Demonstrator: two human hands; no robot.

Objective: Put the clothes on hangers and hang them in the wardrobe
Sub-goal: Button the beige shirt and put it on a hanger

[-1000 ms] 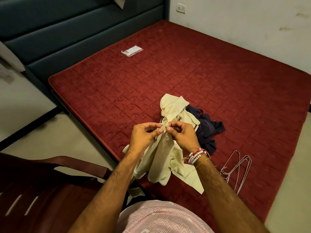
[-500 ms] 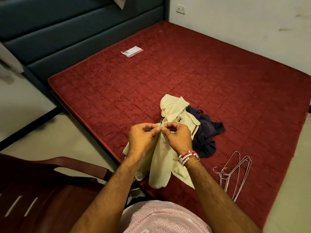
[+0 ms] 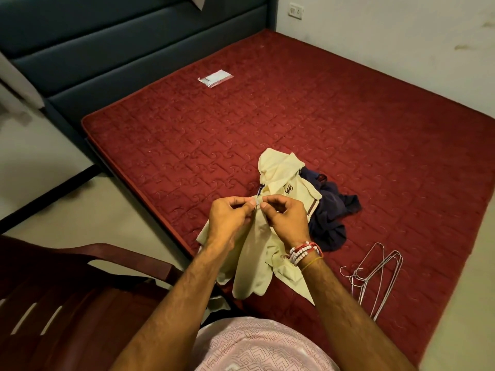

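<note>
Together left hand (image 3: pixel 230 218) and right hand (image 3: pixel 288 220) pinch the cream shirt (image 3: pixel 278 172), logo (image 3: pixel 288 188) unreadable.

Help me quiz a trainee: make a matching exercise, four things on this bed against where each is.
Things:
1. cream shirt
2. dark blue garment
3. wire hangers
4. plastic packet

Places:
A. alone, near the headboard
B. pinched by the left hand and right hand
C. near the mattress edge, right of the right forearm
D. bunched beside the cream shirt, beyond the right hand

Pairs: 1-B, 2-D, 3-C, 4-A.
</note>
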